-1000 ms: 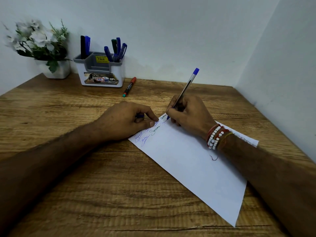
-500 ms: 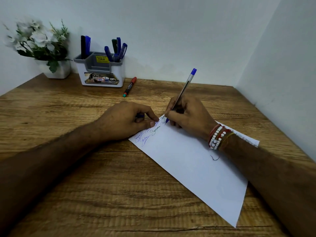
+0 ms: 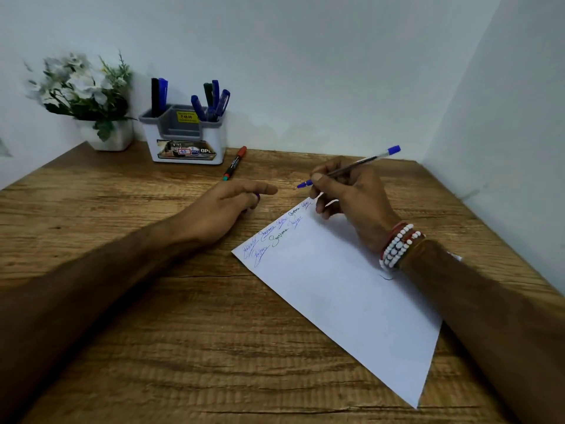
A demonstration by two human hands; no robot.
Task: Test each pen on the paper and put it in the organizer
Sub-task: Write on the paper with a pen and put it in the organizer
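Tip of the clear blue-ended ballpoint pen (image 3: 362, 162) is aimed left at the small blue cap (image 3: 257, 197) pinched in the left hand (image 3: 226, 206); pen's gripped by the right hand (image 3: 357, 203), just above the white paper (image 3: 336, 286).

Dim, soft light; wide-angle edge distortion

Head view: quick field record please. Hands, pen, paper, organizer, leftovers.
right hand: grip on blue ballpoint, tip off the paper, pointing toward the left hand
left hand: beside the paper, fingers curled over a small blue piece, likely the cap
paper: angled on the table, scribbles along its upper left edge
organizer: at the back wall, several pens standing in it
loose: red-capped marker lying on the table beside the organizer
other: potted flowers left of the organizer
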